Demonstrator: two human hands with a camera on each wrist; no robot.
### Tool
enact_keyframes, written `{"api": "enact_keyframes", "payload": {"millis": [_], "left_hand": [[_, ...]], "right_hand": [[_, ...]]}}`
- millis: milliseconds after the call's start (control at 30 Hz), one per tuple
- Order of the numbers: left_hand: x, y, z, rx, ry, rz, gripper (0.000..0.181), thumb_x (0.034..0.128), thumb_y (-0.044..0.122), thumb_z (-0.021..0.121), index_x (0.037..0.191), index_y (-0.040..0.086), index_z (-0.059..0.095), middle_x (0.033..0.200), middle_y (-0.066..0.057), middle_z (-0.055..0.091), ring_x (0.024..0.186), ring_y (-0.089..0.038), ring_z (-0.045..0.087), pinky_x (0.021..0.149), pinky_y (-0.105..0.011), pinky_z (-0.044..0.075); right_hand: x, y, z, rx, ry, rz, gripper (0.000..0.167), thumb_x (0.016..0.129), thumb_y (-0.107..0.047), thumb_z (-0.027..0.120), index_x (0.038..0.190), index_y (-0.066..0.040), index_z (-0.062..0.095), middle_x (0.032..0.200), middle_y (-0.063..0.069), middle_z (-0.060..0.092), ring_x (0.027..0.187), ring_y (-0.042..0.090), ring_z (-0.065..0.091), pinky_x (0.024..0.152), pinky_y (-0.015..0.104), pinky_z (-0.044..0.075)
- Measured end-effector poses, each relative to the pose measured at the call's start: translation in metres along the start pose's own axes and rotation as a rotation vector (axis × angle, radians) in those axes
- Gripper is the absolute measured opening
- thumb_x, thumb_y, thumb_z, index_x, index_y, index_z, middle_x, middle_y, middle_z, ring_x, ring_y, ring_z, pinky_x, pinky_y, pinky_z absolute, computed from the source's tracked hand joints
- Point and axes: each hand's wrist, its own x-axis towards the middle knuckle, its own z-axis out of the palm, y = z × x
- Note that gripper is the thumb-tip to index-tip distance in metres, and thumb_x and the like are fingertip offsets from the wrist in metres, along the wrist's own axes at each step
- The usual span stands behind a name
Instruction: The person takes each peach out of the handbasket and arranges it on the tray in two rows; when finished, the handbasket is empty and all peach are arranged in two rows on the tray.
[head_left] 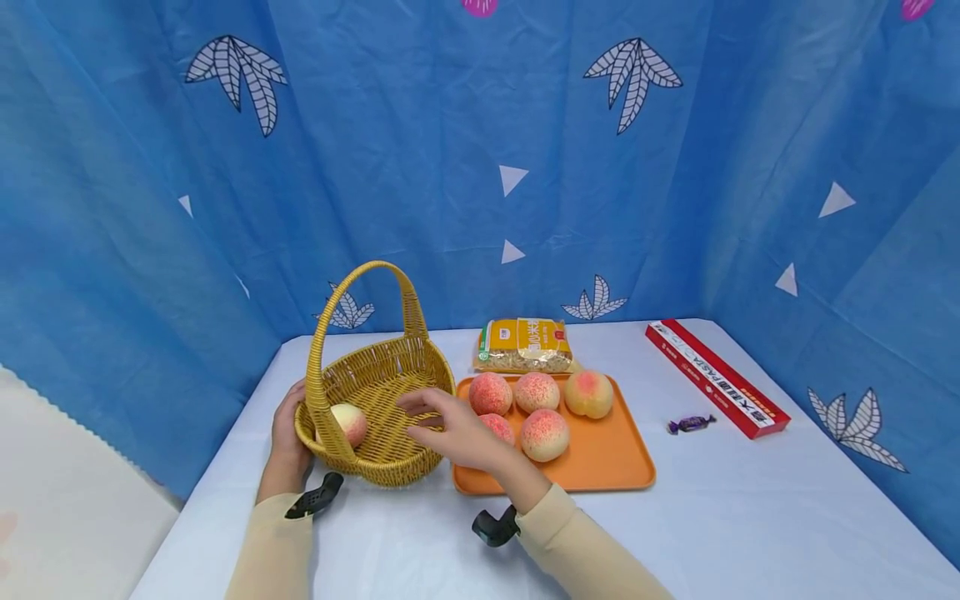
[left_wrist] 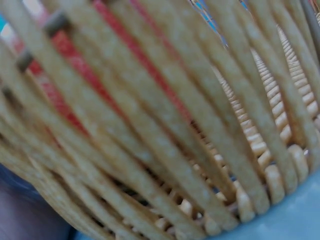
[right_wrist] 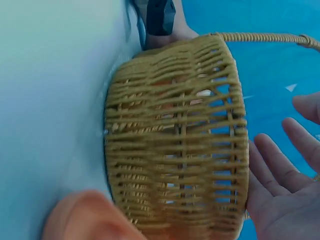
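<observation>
A yellow wicker basket (head_left: pixel 390 417) with a tall arched handle stands on the left of the table. One pale peach (head_left: pixel 349 423) lies inside it, at the left. My left hand (head_left: pixel 288 423) holds the basket's left rim; the handle's foot and the basket wall partly hide its fingers. Over the basket's right rim reaches my right hand (head_left: pixel 457 429), its fingers apart and relaxed around nothing. In the right wrist view, that hand (right_wrist: pixel 287 187) is beside the rim with empty fingers. Several red-speckled peaches (head_left: pixel 544 435) sit on an orange tray (head_left: pixel 615 458) right of the basket.
Behind the tray lies a yellow bag of grain (head_left: pixel 523 345). A purple-wrapped candy (head_left: pixel 691 424) and a long red pasta box (head_left: pixel 716 377) are farther right. Blue curtain (head_left: pixel 480 167) encloses the back and sides of the white table (head_left: pixel 742 517).
</observation>
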Motion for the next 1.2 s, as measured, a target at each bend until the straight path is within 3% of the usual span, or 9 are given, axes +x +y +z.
{"api": "enact_keyframes", "payload": {"millis": [167,400,500,700,967,1200], "left_hand": [[0.001,0.0,0.0,-0.004,0.002,0.002,0.039,0.1073,0.03,0.038,0.145,0.023,0.043,0.14,0.008,0.047,0.125,-0.003,0.05,0.099,-0.011,0.046],[0.0,0.002,0.002,-0.015,0.02,-0.005,0.04,0.1069,0.03,0.04,0.146,0.022,0.044,0.139,0.009,0.049,0.126,-0.003,0.05,0.098,-0.011,0.047],[-0.001,0.003,0.003,-0.016,0.017,-0.006,0.04,0.1066,0.031,0.041,0.146,0.022,0.044,0.137,0.01,0.049,0.124,-0.003,0.05,0.097,-0.011,0.047],[-0.002,0.002,0.002,0.001,0.011,-0.006,0.038,0.107,0.031,0.039,0.144,0.022,0.045,0.134,0.01,0.05,0.121,-0.002,0.051,0.097,-0.011,0.047],[-0.003,0.005,0.003,0.007,0.018,-0.011,0.037,0.1067,0.028,0.039,0.142,0.022,0.046,0.133,0.01,0.051,0.122,-0.003,0.051,0.097,-0.011,0.046],[-0.005,0.005,0.003,0.023,0.019,-0.031,0.045,0.1064,0.032,0.038,0.15,0.023,0.04,0.133,0.014,0.05,0.122,0.0,0.05,0.099,-0.012,0.044]], "right_hand": [[0.01,-0.004,0.009,-0.068,-0.023,0.024,0.04,0.099,-0.018,0.063,0.138,-0.014,0.055,0.136,0.003,0.06,0.128,0.028,0.058,0.105,0.042,0.051],[0.027,-0.006,0.018,-0.157,-0.054,0.037,0.042,0.099,-0.02,0.063,0.14,-0.015,0.054,0.138,0.008,0.059,0.125,0.025,0.059,0.094,0.022,0.054],[0.034,-0.005,0.021,-0.202,-0.063,0.049,0.043,0.098,-0.02,0.064,0.139,-0.014,0.054,0.138,0.009,0.059,0.125,0.025,0.059,0.09,0.019,0.053],[0.043,-0.003,0.025,-0.208,-0.088,0.084,0.05,0.095,-0.023,0.069,0.141,-0.015,0.052,0.141,0.009,0.057,0.127,0.027,0.058,0.092,0.02,0.052],[0.052,-0.003,0.028,-0.166,-0.066,0.156,0.058,0.092,-0.027,0.072,0.145,-0.018,0.048,0.145,0.01,0.055,0.13,0.029,0.056,0.101,0.032,0.051],[0.063,0.001,0.039,-0.209,-0.084,0.177,0.064,0.09,-0.04,0.074,0.144,-0.018,0.048,0.143,0.01,0.055,0.127,0.027,0.058,0.098,0.03,0.052]]}}
